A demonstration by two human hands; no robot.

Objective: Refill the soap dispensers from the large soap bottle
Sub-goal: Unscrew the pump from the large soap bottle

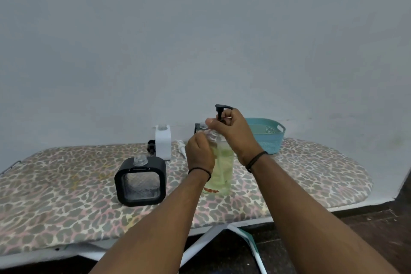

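Note:
A large clear bottle (223, 169) of pale green soap stands upright on the leopard-print board (66, 196). My left hand (199, 155) grips its shoulder just below the neck. My right hand (233, 131) pinches a black pump head (220, 112) lifted just above the bottle's open neck. A black square dispenser (141, 181) with a clear window and open neck stands to the left. Behind it stands a white dispenser (163, 143), also without a pump. Another black dispenser (198, 128) is mostly hidden behind my hands.
A teal plastic basket (266, 135) sits at the back right of the board. A loose black pump (151, 147) and a loose white pump (182, 148) lie beside the white dispenser. A plain wall rises behind; dark floor lies below the board's near edge.

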